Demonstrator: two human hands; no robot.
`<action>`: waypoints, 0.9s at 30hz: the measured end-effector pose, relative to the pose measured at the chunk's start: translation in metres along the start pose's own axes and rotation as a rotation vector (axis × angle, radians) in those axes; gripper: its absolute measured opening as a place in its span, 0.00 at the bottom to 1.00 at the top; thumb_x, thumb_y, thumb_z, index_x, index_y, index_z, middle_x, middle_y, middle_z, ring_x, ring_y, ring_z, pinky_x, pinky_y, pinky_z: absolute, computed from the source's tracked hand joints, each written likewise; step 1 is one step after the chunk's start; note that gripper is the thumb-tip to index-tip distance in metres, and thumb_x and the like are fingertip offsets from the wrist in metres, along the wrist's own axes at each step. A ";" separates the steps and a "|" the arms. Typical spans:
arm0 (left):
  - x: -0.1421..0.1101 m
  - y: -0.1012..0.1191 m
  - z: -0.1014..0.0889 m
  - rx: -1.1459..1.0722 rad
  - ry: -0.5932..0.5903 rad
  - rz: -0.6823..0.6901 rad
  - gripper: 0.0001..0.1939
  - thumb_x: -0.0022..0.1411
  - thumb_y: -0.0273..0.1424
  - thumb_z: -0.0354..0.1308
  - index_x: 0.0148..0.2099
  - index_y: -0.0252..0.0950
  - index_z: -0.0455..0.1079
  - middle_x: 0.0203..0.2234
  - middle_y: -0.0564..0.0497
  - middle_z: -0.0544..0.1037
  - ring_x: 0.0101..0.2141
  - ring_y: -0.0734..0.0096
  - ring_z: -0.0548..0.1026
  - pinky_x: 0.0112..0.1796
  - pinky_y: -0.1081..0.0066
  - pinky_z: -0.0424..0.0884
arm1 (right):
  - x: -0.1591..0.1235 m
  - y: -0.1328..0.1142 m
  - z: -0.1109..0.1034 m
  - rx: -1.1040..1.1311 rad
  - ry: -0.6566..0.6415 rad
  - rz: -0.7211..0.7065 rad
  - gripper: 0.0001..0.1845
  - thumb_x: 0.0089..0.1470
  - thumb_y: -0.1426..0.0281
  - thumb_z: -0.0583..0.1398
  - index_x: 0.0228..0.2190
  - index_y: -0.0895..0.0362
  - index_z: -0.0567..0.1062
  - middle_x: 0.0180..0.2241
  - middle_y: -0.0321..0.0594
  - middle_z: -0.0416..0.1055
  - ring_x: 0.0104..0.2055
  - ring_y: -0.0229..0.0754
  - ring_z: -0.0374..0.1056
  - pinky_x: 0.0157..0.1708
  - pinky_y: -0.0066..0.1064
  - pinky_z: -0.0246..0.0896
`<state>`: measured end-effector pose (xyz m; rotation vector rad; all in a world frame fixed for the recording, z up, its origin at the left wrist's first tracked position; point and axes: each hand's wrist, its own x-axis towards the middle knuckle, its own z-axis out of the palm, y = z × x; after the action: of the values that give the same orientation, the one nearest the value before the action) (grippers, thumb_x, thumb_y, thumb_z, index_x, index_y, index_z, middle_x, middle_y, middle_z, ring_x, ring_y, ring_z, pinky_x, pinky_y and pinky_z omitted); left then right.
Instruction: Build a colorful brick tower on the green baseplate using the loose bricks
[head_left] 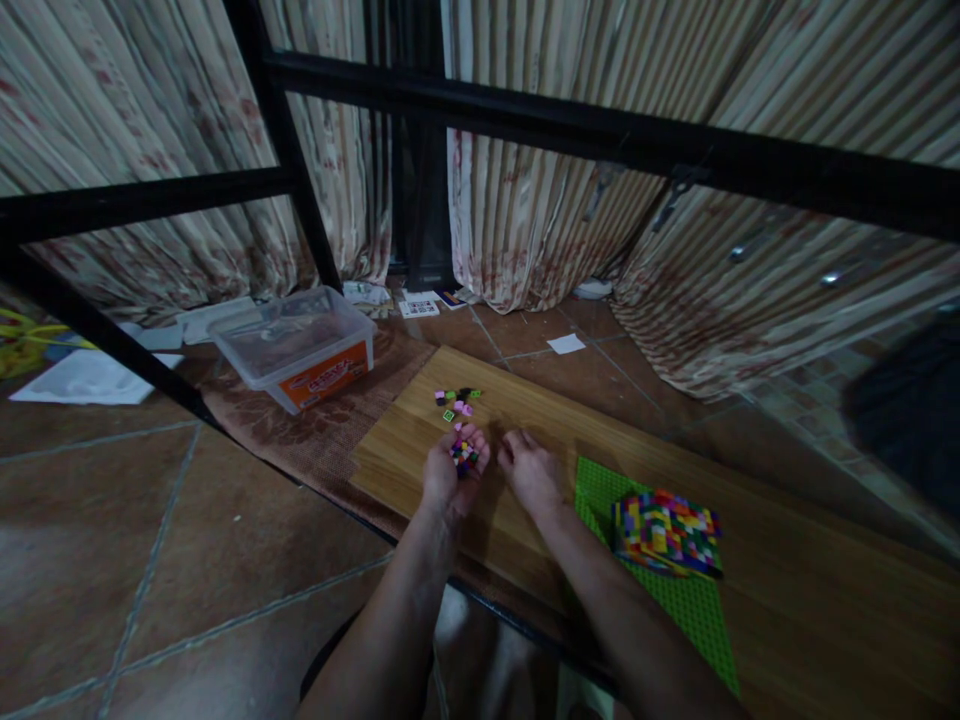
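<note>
Over the wooden bench (517, 398), the left hand (459, 465) lay palm up, half open and cupped around a heap of small coloured bricks (465, 457). Just beside it hovered the right hand (529, 470), fingers curled partway; whether it pinched anything, one could not tell. Loose pieces (459, 402) were scattered beyond the cupped palm, while a multicoloured block build (666, 532) stood on a green baseplate (701, 612), to the right of both hands.
</note>
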<state>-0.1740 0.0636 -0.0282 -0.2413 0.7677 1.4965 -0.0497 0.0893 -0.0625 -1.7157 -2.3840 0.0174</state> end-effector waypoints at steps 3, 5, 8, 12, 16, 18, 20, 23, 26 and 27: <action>0.001 -0.003 0.001 0.002 0.003 -0.010 0.10 0.62 0.24 0.49 0.32 0.28 0.71 0.22 0.48 0.74 0.22 0.76 0.73 0.27 0.76 0.73 | -0.002 -0.006 -0.003 -0.006 -0.025 -0.037 0.09 0.59 0.70 0.52 0.38 0.56 0.72 0.40 0.44 0.73 0.39 0.42 0.69 0.30 0.28 0.56; 0.002 -0.003 0.001 0.007 0.003 -0.015 0.10 0.62 0.25 0.49 0.32 0.28 0.71 0.22 0.47 0.74 0.22 0.76 0.73 0.26 0.76 0.73 | -0.002 -0.008 -0.004 0.000 -0.038 -0.057 0.08 0.58 0.72 0.53 0.37 0.56 0.71 0.39 0.45 0.73 0.41 0.44 0.69 0.29 0.28 0.56; 0.002 -0.003 0.001 0.015 0.003 -0.016 0.11 0.63 0.25 0.49 0.33 0.28 0.71 0.22 0.47 0.74 0.22 0.76 0.73 0.26 0.75 0.73 | -0.001 -0.009 -0.005 0.037 -0.041 -0.074 0.07 0.57 0.71 0.54 0.37 0.55 0.71 0.38 0.45 0.74 0.41 0.45 0.69 0.29 0.28 0.57; 0.002 -0.003 0.001 0.026 0.002 -0.010 0.12 0.64 0.27 0.49 0.33 0.28 0.71 0.23 0.46 0.74 0.22 0.76 0.73 0.26 0.75 0.73 | -0.001 -0.003 -0.003 0.141 0.006 -0.055 0.06 0.55 0.70 0.56 0.35 0.55 0.72 0.38 0.45 0.74 0.38 0.44 0.70 0.30 0.28 0.57; 0.002 -0.003 0.001 0.033 -0.002 -0.008 0.11 0.63 0.26 0.49 0.32 0.29 0.71 0.24 0.46 0.75 0.23 0.75 0.74 0.27 0.75 0.74 | 0.000 0.002 -0.005 0.304 0.119 0.031 0.08 0.57 0.68 0.54 0.30 0.56 0.72 0.32 0.41 0.75 0.32 0.40 0.70 0.31 0.27 0.57; 0.002 -0.004 0.001 0.036 -0.007 -0.013 0.11 0.63 0.26 0.49 0.32 0.29 0.71 0.24 0.46 0.76 0.24 0.75 0.75 0.29 0.74 0.74 | 0.003 0.002 -0.010 0.400 0.195 0.098 0.10 0.57 0.66 0.53 0.28 0.56 0.71 0.26 0.38 0.74 0.28 0.38 0.69 0.30 0.27 0.57; 0.002 -0.007 0.003 0.032 -0.024 -0.020 0.12 0.63 0.27 0.49 0.31 0.28 0.72 0.25 0.45 0.76 0.25 0.73 0.75 0.31 0.73 0.75 | 0.008 -0.002 -0.016 0.496 0.270 0.166 0.13 0.58 0.64 0.52 0.26 0.56 0.70 0.23 0.36 0.72 0.24 0.36 0.67 0.27 0.26 0.57; 0.003 -0.015 0.005 -0.014 -0.090 -0.015 0.13 0.63 0.27 0.49 0.32 0.27 0.73 0.26 0.44 0.77 0.27 0.72 0.77 0.33 0.72 0.75 | 0.016 -0.018 -0.025 0.664 0.355 0.225 0.15 0.58 0.61 0.50 0.25 0.56 0.68 0.21 0.35 0.71 0.23 0.35 0.66 0.25 0.25 0.58; 0.002 -0.024 0.008 -0.088 -0.176 0.016 0.13 0.63 0.28 0.49 0.34 0.28 0.74 0.27 0.45 0.78 0.29 0.72 0.77 0.36 0.72 0.74 | 0.020 -0.040 -0.029 1.114 0.440 0.313 0.13 0.54 0.62 0.53 0.23 0.56 0.67 0.19 0.32 0.69 0.21 0.35 0.65 0.23 0.24 0.59; 0.001 -0.027 0.009 -0.106 -0.195 0.024 0.14 0.63 0.28 0.48 0.35 0.28 0.74 0.28 0.45 0.78 0.29 0.71 0.77 0.37 0.71 0.74 | 0.019 -0.046 -0.030 1.257 0.465 0.341 0.11 0.53 0.63 0.55 0.23 0.56 0.67 0.19 0.32 0.69 0.21 0.35 0.65 0.23 0.25 0.59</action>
<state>-0.1459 0.0672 -0.0307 -0.1627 0.5381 1.5596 -0.0938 0.0889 -0.0238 -1.2035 -1.1774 0.8480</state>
